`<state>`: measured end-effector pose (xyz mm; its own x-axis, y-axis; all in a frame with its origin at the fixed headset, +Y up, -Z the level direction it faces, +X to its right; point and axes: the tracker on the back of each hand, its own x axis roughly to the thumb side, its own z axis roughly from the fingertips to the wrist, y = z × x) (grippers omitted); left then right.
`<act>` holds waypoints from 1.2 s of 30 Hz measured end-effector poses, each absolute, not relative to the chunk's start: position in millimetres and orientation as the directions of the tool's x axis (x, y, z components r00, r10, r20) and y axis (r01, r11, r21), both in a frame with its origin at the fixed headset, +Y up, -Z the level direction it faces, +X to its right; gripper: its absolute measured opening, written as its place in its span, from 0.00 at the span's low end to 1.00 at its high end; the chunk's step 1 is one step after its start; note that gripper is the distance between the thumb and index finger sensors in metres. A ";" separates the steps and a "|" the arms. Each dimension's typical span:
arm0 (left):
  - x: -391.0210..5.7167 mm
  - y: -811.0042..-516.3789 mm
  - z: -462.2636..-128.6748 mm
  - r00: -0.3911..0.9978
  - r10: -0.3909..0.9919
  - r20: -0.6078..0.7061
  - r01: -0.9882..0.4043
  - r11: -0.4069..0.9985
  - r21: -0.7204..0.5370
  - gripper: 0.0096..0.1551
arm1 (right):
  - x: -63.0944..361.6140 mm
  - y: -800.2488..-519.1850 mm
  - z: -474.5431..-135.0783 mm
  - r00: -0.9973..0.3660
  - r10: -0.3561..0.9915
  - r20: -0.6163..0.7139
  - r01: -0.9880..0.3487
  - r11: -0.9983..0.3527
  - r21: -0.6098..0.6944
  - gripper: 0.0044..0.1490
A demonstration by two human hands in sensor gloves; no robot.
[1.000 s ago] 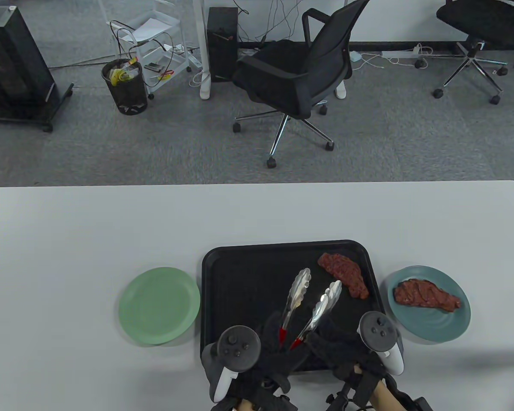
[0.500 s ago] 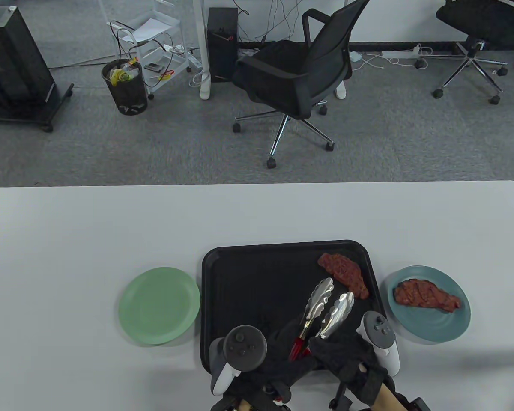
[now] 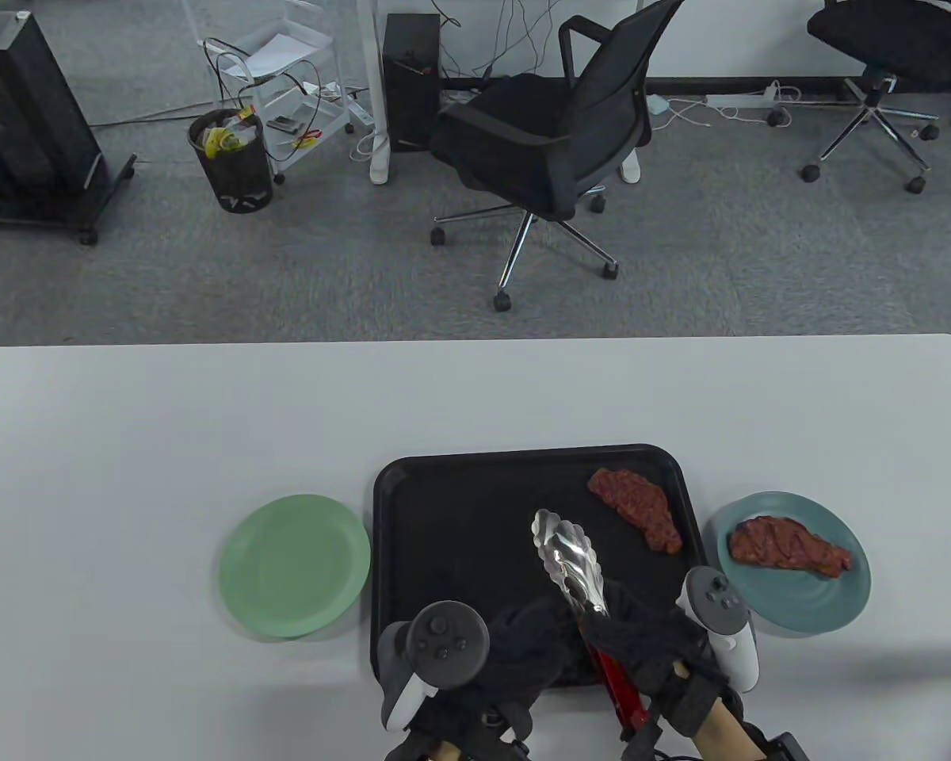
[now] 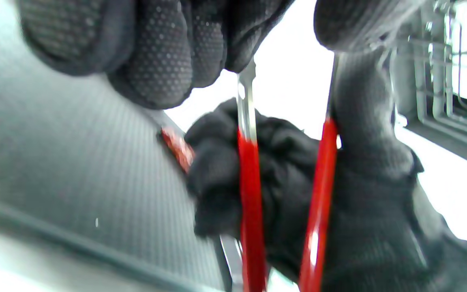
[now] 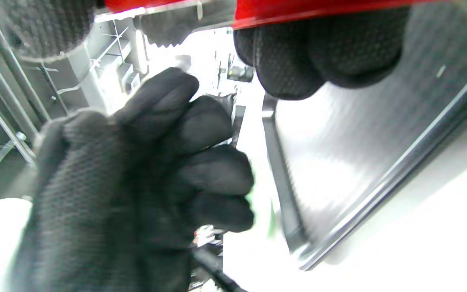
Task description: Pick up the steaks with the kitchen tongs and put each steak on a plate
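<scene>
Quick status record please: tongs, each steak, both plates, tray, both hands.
tongs: gripped by the right hand, tips together over the tray
right hand: curled round the red handles
left hand: beside the handles, contact unclear
steak on tray: far right corner, untouched
steak on blue plate: placed
blue plate: right of tray
green plate: left of tray, bare
tray: black, between the plates
</scene>
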<state>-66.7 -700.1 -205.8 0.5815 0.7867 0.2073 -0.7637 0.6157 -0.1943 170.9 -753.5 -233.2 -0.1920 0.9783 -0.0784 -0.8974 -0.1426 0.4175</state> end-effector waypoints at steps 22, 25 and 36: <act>-110.1 -722.4 -226.1 0.890 0.440 -0.123 -0.437 0.898 0.051 0.47 | 198.3 -742.6 -236.7 -0.943 0.330 0.041 -0.328 -0.943 0.049 0.60; -130.6 -717.5 -236.2 0.869 0.446 -0.215 -0.434 0.895 0.102 0.48 | 199.1 -740.6 -236.4 -0.943 0.332 0.040 -0.330 -0.943 0.038 0.60; -256.9 -724.5 -262.5 0.790 0.174 -0.588 -0.155 0.984 0.083 0.52 | 192.7 -732.8 -241.5 -0.963 0.268 0.032 -0.268 -0.963 0.005 0.60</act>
